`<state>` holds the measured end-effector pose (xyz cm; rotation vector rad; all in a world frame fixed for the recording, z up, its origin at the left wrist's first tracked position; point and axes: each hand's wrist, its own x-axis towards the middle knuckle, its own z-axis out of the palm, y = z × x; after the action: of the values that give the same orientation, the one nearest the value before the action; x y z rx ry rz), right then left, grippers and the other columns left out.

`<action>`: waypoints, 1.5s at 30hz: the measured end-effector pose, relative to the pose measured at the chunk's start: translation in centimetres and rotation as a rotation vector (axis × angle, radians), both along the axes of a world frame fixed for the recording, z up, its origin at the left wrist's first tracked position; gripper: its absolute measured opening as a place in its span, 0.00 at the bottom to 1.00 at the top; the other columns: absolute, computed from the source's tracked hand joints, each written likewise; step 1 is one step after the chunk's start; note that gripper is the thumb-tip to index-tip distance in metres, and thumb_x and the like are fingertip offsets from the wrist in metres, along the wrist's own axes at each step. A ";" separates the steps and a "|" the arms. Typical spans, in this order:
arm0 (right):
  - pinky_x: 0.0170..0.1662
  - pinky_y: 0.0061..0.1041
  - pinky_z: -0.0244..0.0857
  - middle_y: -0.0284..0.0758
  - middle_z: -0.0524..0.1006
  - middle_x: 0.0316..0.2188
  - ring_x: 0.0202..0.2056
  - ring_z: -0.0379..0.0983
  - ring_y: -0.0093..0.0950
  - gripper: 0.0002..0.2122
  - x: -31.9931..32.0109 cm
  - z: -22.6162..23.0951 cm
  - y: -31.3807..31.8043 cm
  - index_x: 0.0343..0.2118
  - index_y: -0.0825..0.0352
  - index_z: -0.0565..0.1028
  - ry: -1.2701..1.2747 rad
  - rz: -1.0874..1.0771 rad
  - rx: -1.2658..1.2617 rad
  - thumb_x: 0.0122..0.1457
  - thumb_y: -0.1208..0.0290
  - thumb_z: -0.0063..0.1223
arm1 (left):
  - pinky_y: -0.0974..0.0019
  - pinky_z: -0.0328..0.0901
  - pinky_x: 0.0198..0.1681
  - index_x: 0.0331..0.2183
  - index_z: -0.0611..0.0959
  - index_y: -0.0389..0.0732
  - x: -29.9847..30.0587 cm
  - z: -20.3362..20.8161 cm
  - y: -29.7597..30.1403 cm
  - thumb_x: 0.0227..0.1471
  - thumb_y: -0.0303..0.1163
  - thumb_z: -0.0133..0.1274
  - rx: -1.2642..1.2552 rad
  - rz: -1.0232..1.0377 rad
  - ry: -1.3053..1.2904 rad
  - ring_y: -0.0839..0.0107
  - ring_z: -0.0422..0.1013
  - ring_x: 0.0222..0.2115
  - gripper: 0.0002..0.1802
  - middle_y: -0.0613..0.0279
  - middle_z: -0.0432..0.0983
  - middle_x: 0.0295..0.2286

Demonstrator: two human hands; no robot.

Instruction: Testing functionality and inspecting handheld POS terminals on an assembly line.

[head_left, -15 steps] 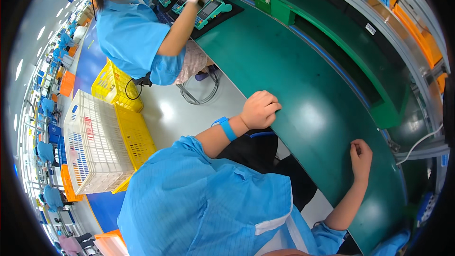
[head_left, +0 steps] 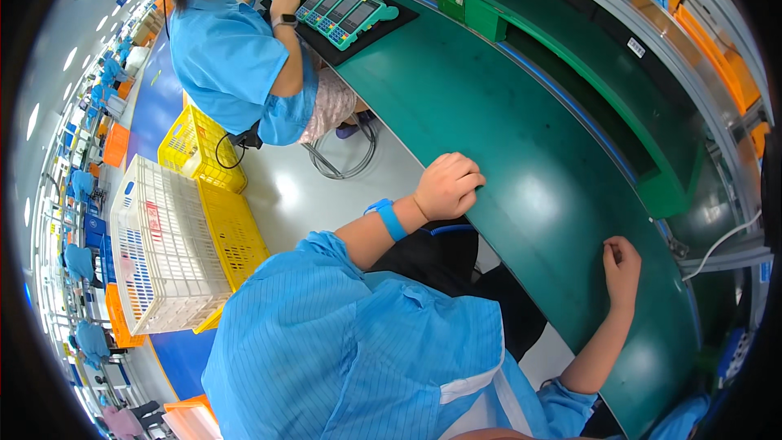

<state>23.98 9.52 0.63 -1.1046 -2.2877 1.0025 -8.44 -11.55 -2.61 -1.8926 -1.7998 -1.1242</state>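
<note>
My left hand (head_left: pixel 448 187) rests in a loose fist at the near edge of the green tabletop (head_left: pixel 521 195), with a blue band (head_left: pixel 391 222) round the wrist. Nothing shows in its fingers. Farther right, my right hand (head_left: pixel 622 270) lies on the same tabletop, its fingers curled in toward the thumb. It appears to hold nothing. No object on the table touches either hand.
A co-worker in a blue shirt (head_left: pixel 224 57) sits at the far left by several teal-framed handheld devices (head_left: pixel 346 16) on a black mat (head_left: pixel 391 34). A green raised shelf (head_left: pixel 586 90) runs along the far side. White and yellow crates (head_left: pixel 167 253) stand at left.
The co-worker's raised hand has come down toward the devices, and the pale item it held up no longer shows. My hands have stayed nearly still.
</note>
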 end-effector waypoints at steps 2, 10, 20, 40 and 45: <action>0.27 0.19 0.58 0.30 0.69 0.21 0.22 0.61 0.18 0.02 0.0 0.1 0.0 0.31 0.71 0.74 -0.003 -0.004 0.001 0.55 0.80 0.51 | 0.58 0.64 0.37 0.30 0.80 0.42 -0.8 0.1 -0.1 0.36 0.23 0.54 -0.009 0.003 -0.019 0.58 0.69 0.31 0.12 0.59 0.73 0.29; 0.27 0.20 0.58 0.30 0.70 0.21 0.22 0.62 0.18 0.02 0.1 0.0 0.0 0.31 0.71 0.74 -0.016 -0.003 0.016 0.55 0.80 0.52 | 0.51 0.58 0.56 0.47 0.71 0.27 -24.6 0.3 -4.3 0.42 0.44 0.63 -0.231 1.022 0.031 0.43 0.60 0.52 0.38 0.34 0.64 0.49; 0.26 0.19 0.58 0.30 0.70 0.21 0.22 0.62 0.18 0.02 0.1 -0.3 0.2 0.31 0.71 0.74 0.010 -0.021 0.000 0.54 0.81 0.52 | 0.54 0.71 0.34 0.32 0.76 0.38 -34.5 -0.5 -6.6 0.53 0.48 0.53 -0.629 1.013 0.362 0.52 0.76 0.31 0.21 0.53 0.78 0.27; 0.35 0.25 0.71 0.43 0.79 0.31 0.31 0.76 0.28 0.15 -4.7 4.0 -4.1 0.43 0.74 0.72 0.219 -0.026 -0.792 0.63 0.66 0.46 | 0.64 0.59 0.30 0.22 0.72 0.43 -1.9 4.0 2.7 0.47 0.34 0.58 -0.046 -0.458 0.529 0.67 0.65 0.23 0.11 0.65 0.66 0.20; 0.42 0.32 0.71 0.46 0.78 0.36 0.36 0.76 0.34 0.18 -6.6 1.9 -4.2 0.47 0.75 0.69 0.602 -0.178 -1.272 0.65 0.62 0.40 | 0.65 0.56 0.24 0.18 0.68 0.42 7.0 3.9 5.5 0.48 0.32 0.58 0.058 -0.659 0.434 0.69 0.60 0.19 0.16 0.65 0.61 0.17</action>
<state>17.43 5.30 2.52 -1.0945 -0.9148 2.3872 -1.47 -6.09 1.33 -2.5302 -0.9245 -0.8191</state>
